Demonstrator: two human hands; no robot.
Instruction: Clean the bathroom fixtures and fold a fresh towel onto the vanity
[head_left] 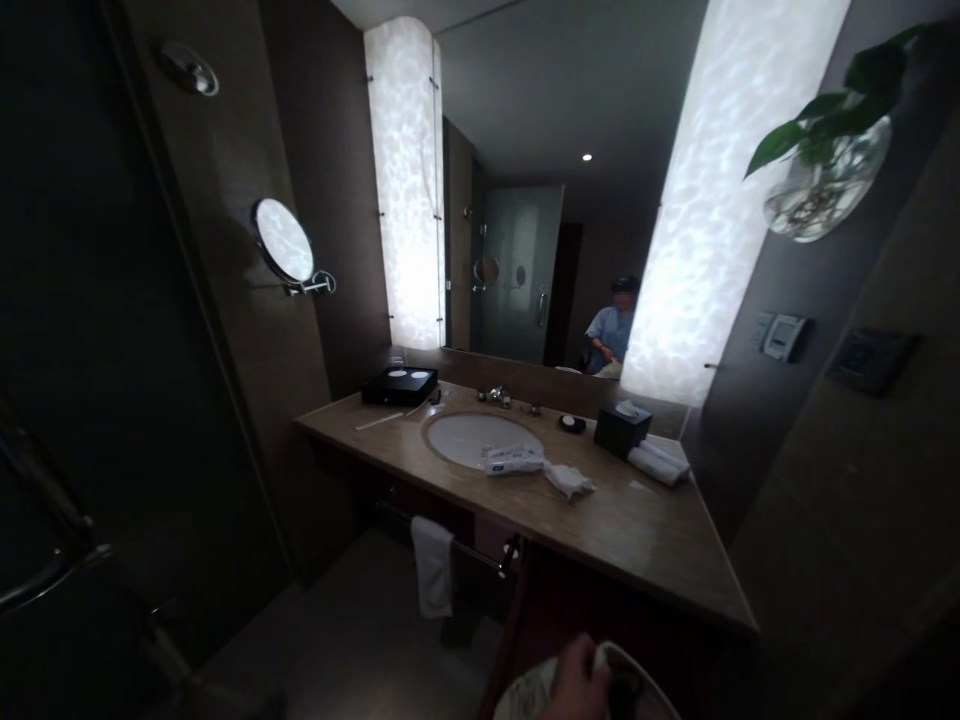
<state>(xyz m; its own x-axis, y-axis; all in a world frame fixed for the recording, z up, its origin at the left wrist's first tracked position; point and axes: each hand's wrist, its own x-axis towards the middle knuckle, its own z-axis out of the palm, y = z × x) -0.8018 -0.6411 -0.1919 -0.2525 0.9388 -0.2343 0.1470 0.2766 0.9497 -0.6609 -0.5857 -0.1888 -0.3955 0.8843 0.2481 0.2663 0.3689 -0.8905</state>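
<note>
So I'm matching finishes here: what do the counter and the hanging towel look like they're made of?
The counter looks like polished beige stone, perhaps marble: faint sheen and mottling. The towel looks like soft white cloth, hanging limp and folded over a metal rail.

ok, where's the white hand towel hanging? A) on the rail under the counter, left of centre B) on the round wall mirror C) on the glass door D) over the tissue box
A: the white hand towel hangs from the rail beneath the counter, below and left of the sink; the round wall mirror and the tissue box carry no towel.
</note>
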